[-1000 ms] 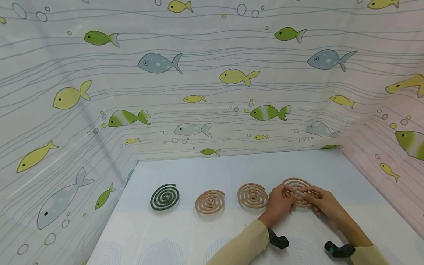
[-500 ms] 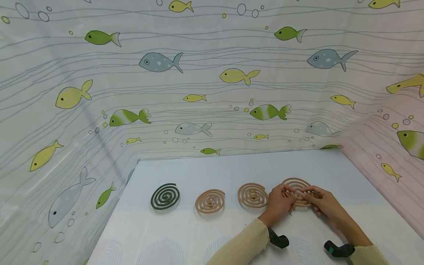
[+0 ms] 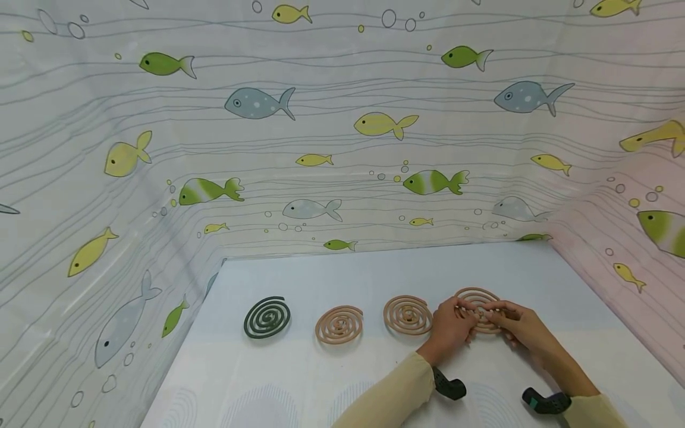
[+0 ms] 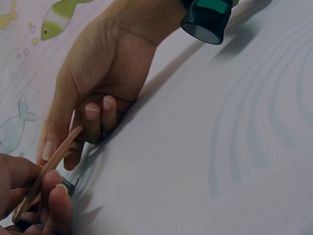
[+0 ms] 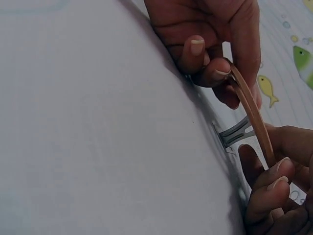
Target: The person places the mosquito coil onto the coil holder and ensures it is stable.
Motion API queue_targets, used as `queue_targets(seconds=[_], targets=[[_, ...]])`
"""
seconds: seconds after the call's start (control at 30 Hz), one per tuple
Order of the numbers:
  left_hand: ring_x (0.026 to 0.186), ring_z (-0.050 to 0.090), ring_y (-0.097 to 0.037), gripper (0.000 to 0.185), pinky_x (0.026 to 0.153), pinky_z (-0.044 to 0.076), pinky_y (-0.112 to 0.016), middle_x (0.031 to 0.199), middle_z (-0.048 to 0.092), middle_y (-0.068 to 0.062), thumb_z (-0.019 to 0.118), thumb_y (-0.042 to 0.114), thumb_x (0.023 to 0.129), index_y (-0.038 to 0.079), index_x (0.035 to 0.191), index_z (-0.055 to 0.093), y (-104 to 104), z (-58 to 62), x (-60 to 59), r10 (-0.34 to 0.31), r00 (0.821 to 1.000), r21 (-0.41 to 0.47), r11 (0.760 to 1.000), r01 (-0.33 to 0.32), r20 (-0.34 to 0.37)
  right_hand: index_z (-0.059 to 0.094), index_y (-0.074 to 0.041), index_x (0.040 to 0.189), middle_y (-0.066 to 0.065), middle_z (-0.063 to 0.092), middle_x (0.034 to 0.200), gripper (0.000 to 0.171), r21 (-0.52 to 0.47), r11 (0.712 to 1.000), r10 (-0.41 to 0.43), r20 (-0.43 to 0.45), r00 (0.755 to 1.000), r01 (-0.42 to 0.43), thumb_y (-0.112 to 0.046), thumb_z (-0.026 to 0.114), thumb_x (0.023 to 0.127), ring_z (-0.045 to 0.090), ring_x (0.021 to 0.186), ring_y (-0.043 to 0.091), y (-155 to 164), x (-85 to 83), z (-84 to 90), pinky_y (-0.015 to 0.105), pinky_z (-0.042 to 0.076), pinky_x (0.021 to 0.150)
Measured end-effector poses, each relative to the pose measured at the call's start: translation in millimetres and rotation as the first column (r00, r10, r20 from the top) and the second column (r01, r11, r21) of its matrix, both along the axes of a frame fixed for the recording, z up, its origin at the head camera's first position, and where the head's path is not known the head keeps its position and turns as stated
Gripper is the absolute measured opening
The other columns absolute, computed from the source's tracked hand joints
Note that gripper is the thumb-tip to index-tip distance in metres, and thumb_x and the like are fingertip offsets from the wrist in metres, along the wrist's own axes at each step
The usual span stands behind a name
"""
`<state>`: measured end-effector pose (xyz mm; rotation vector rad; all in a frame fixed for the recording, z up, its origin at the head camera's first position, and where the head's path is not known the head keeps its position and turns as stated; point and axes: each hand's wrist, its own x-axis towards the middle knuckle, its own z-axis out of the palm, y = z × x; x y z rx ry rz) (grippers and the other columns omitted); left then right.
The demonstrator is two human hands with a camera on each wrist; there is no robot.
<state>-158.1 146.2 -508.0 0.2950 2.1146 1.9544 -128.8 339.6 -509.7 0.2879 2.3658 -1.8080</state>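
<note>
Both hands hold a tan mosquito coil (image 5: 253,110) at the right of the table, raised and tilted in the wrist views. My left hand (image 3: 451,333) pinches its left side near the middle. My right hand (image 3: 530,333) pinches it from the right, thumb and forefinger reaching toward the coil's centre. Under the coil a small grey metal stand (image 5: 235,134) touches the tabletop in the right wrist view; the fingers hide where it meets the coil. Left of the hands lie another tan coil (image 3: 408,316), a third tan coil (image 3: 339,325) and a dark green coil (image 3: 267,318).
The white table (image 3: 299,380) reaches back to a fish-patterned sheet (image 3: 321,137), which also rises at the left and right sides. Each wrist carries a black camera, the left wrist camera (image 3: 451,387) and the right wrist camera (image 3: 546,402).
The head view shifts slightly, and the sheet on the left ripples and moves rightward. Both hands and the coils stay in nearly the same place.
</note>
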Motion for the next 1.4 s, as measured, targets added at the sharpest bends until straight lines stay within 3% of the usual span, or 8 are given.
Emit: queue_targets(seconds=[0.33,0.6,0.8,0.97,1.1,1.27,1.4], targets=[[0.048,0.055,-0.010,0.012,0.044,0.043,-0.020,0.063,0.061,0.002,0.074,0.006,0.094,0.012,0.103,0.070,-3.2,-2.1,-3.1,0.012,1.000,0.013,1.000,-0.012,0.020,0.058,-0.003,0.137,0.001,0.056,0.087,0.054,0.020,1.000,0.014,-0.011,1.000,-0.014,-0.037,0.072,0.098,0.045,0.059,0.010,-5.3,-3.4,-1.2,0.027,0.044,0.050],[0.045,0.051,-0.008,0.013,0.042,0.039,-0.020,0.060,0.058,0.004,0.075,0.008,0.093,0.019,0.099,0.070,-2.9,-3.8,-6.6,0.059,0.998,-0.027,0.998,-0.059,0.025,0.061,-0.005,0.134,0.001,0.060,0.089,0.053,0.011,1.000,0.005,-0.009,1.000,-0.005,-0.039,0.075,0.096,0.046,0.060,0.010,-7.9,-4.3,-0.3,0.027,0.046,0.051],[0.043,0.052,-0.005,0.018,0.042,0.038,-0.019,0.060,0.058,0.005,0.075,0.004,0.090,0.017,0.101,0.070,-1.5,0.0,-8.2,0.081,0.996,-0.077,0.993,-0.084,-0.038,0.062,-0.004,0.135,0.000,0.061,0.090,0.055,0.034,0.999,-0.005,-0.041,0.999,0.007,-0.040,0.075,0.096,0.047,0.060,0.010,-3.9,-4.2,2.4,0.028,0.046,0.051],[0.077,0.054,-0.002,0.028,0.067,0.043,-0.020,0.090,0.060,0.003,0.078,0.012,0.087,0.016,0.114,0.071,-3.0,8.9,-10.0,0.073,0.987,-0.196,0.976,-0.100,-0.140,0.062,-0.005,0.138,-0.001,0.058,0.087,0.058,0.061,0.998,-0.030,-0.043,0.999,0.033,-0.040,0.077,0.094,0.046,0.059,0.010,4.0,-3.4,3.1,0.028,0.045,0.050],[0.097,0.051,-0.007,0.037,0.082,0.044,-0.025,0.114,0.058,-0.002,0.077,0.014,0.085,0.016,0.121,0.070,-4.8,17.4,-10.1,0.062,0.984,-0.242,0.965,-0.102,-0.167,0.059,-0.004,0.141,0.000,0.062,0.096,0.063,0.096,0.994,-0.038,-0.045,0.998,0.042,-0.041,0.077,0.093,0.047,0.059,0.011,9.1,-3.0,4.6,0.029,0.045,0.051],[0.103,0.055,-0.013,0.034,0.084,0.046,-0.027,0.120,0.059,-0.007,0.072,0.013,0.090,0.016,0.123,0.069,-10.6,25.6,-10.5,0.051,0.977,-0.255,0.961,-0.104,-0.207,0.057,-0.002,0.142,0.001,0.069,0.102,0.064,0.109,0.993,-0.036,-0.055,0.998,0.042,-0.039,0.077,0.094,0.048,0.059,0.013,14.2,-0.8,7.8,0.030,0.046,0.053],[0.096,0.058,-0.012,0.031,0.079,0.048,-0.025,0.119,0.059,-0.005,0.069,0.012,0.093,0.016,0.124,0.070,-20.7,31.8,-14.3,0.046,0.972,-0.238,0.966,-0.102,-0.229,0.055,-0.001,0.143,0.001,0.067,0.099,0.065,0.119,0.992,-0.028,-0.063,0.998,0.036,-0.038,0.077,0.094,0.048,0.060,0.013,17.3,0.2,12.5,0.031,0.047,0.055]])
